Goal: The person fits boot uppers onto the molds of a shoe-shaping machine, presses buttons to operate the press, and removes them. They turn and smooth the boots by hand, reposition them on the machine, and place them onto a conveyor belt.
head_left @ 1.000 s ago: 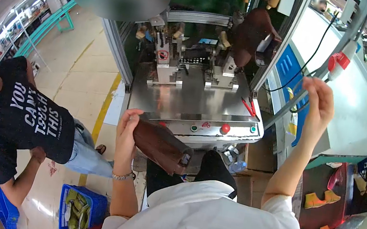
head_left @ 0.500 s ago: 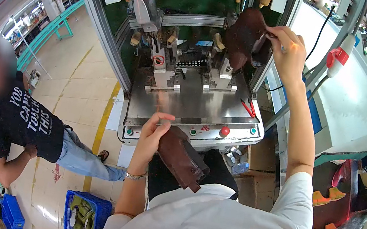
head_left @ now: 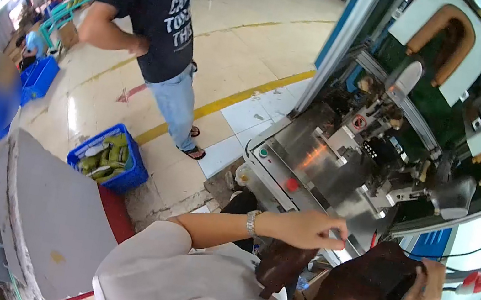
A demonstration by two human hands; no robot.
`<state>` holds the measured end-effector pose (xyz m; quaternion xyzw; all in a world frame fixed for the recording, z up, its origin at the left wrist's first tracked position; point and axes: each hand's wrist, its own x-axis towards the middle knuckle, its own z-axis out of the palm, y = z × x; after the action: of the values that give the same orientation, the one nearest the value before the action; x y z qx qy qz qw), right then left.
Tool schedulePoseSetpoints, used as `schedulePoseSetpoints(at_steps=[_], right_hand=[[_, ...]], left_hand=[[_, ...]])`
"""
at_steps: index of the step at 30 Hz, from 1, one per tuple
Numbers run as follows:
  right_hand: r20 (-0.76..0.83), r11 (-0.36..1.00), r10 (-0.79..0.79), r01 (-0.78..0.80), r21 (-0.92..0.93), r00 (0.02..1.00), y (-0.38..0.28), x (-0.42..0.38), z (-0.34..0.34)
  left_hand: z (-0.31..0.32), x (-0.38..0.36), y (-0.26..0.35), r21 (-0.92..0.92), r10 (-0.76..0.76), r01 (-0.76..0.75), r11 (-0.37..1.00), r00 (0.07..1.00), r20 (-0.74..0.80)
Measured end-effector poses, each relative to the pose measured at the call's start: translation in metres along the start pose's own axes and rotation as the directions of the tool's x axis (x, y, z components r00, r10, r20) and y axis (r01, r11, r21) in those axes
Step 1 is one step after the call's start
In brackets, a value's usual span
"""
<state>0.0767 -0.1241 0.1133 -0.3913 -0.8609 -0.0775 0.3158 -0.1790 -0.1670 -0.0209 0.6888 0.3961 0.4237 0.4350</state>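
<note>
My left hand (head_left: 303, 229), with a metal watch on its wrist, is closed over the top of a dark brown leather piece (head_left: 284, 268) that hangs below it. To its right, my right hand (head_left: 424, 289) grips the opening edge of a larger brown leather upper (head_left: 362, 278). The two leather pieces hang close to each other in front of the machine (head_left: 327, 164). Its near edge carries a red button (head_left: 292, 185) and a green button (head_left: 263, 152).
A blue basket (head_left: 138, 172) of green items stands on the floor at the left. Beyond it a person in a black T-shirt (head_left: 164, 16) stands. A grey-topped table (head_left: 56, 227) is at lower left. White press heads (head_left: 472, 36) hang at upper right.
The view has swung left. The upper in my right hand has come away from the machine's right form and down near my left hand, which still holds its own piece.
</note>
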Motion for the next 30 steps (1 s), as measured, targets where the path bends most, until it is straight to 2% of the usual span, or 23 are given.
schedulePoseSetpoints(at_steps=[2, 4, 5, 8, 9, 12, 13, 16, 17, 19, 22, 23, 24, 26, 28, 29, 30], right_hand=[[0.093, 0.998, -0.031, 0.026, 0.051, 0.995, -0.030, 0.013, 0.009], [0.116, 0.971, -0.163, 0.181, -0.158, 0.980, -0.045, 0.023, 0.026], [0.130, 0.956, -0.215, 0.236, -0.176, 0.968, -0.055, 0.030, 0.035], [0.149, 0.928, -0.316, 0.338, -0.160, 0.937, -0.077, 0.044, 0.061], [0.150, 0.921, -0.336, 0.357, -0.153, 0.930, -0.084, 0.049, 0.069], [0.101, 0.924, -0.369, 0.376, -0.067, 0.924, -0.090, 0.060, 0.096], [0.139, 0.928, -0.364, 0.371, -0.030, 0.921, -0.094, 0.065, 0.102], [0.145, 0.910, -0.415, 0.409, 0.066, 0.898, -0.111, 0.078, 0.121], [0.153, 0.899, -0.432, 0.410, 0.154, 0.889, -0.117, 0.085, 0.129], [0.169, 0.863, -0.463, 0.398, 0.312, 0.870, -0.126, 0.100, 0.141], [0.172, 0.842, -0.199, 0.078, 0.534, 0.965, -0.129, 0.123, 0.152], [0.150, 0.863, -0.093, 0.004, 0.505, 0.984, -0.115, 0.127, 0.161], [0.093, 0.851, -0.053, -0.003, 0.525, 0.994, -0.092, 0.131, 0.177], [0.224, 0.865, 0.011, -0.122, 0.486, 0.974, -0.041, 0.125, 0.209], [0.514, 0.753, 0.006, -0.342, 0.562, 0.858, 0.003, 0.104, 0.243], [0.608, 0.647, -0.016, -0.455, 0.612, 0.794, 0.003, 0.099, 0.250], [0.691, 0.526, -0.051, -0.569, 0.632, 0.721, 0.000, 0.090, 0.256]], left_hand=[[0.010, -0.006, 0.008, 0.059, 0.051, -0.051, 0.997, 0.999, 0.004], [0.017, -0.009, 0.018, 0.157, 0.112, -0.105, 0.982, 0.993, -0.038], [0.025, -0.007, 0.015, 0.265, 0.168, -0.139, 0.954, 0.982, -0.089], [0.024, -0.004, 0.020, 0.236, -0.028, 0.069, 0.969, 0.985, -0.171], [0.024, -0.002, 0.015, 0.232, -0.033, 0.092, 0.968, 0.968, -0.248], [0.009, -0.008, 0.002, 0.203, -0.084, 0.182, 0.962, 0.906, -0.414], [0.008, -0.007, -0.016, 0.189, -0.086, 0.197, 0.962, 0.877, -0.473], [-0.022, -0.019, -0.034, 0.154, -0.135, 0.232, 0.960, 0.871, -0.472], [-0.036, -0.023, -0.028, 0.071, -0.269, 0.327, 0.942, 0.867, -0.418], [-0.052, -0.030, -0.050, 0.007, -0.233, 0.267, 0.964, 0.856, -0.462], [-0.075, -0.042, -0.074, -0.177, -0.220, 0.150, 0.973, 0.836, -0.502], [-0.085, -0.046, -0.081, -0.227, -0.192, 0.080, 0.970, 0.829, -0.525], [-0.092, -0.051, -0.089, -0.284, -0.174, 0.015, 0.959, 0.820, -0.545], [-0.105, -0.053, -0.118, -0.331, -0.239, 0.073, 0.941, 0.835, -0.495], [-0.115, -0.053, -0.144, -0.373, -0.301, 0.135, 0.918, 0.849, -0.435], [-0.119, -0.055, -0.145, -0.375, -0.306, 0.118, 0.920, 0.814, -0.495], [-0.120, -0.050, -0.158, -0.503, -0.337, 0.076, 0.861, 0.826, -0.453]])
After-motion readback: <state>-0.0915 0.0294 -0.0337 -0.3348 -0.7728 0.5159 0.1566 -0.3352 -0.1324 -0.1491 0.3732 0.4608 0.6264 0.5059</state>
